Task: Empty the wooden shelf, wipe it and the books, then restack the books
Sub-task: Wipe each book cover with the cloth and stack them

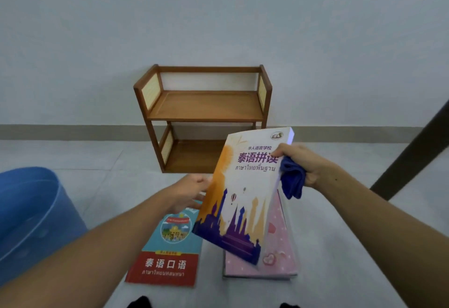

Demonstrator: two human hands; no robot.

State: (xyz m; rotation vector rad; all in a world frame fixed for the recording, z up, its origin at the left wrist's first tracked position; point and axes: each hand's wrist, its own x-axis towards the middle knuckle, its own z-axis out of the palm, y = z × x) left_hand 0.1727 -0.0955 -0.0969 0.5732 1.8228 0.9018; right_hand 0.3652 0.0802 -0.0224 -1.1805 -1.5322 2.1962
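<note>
1. My right hand (306, 164) pinches the raised purple book (243, 198) by its right edge, blue cloth (291, 182) bunched in the same grip.
2. My left hand (187, 191) meets its left edge; fingers hidden, so I cannot tell the grip.
3. The wooden shelf (204, 107) stands at the floor's (77, 159) far edge.
</note>
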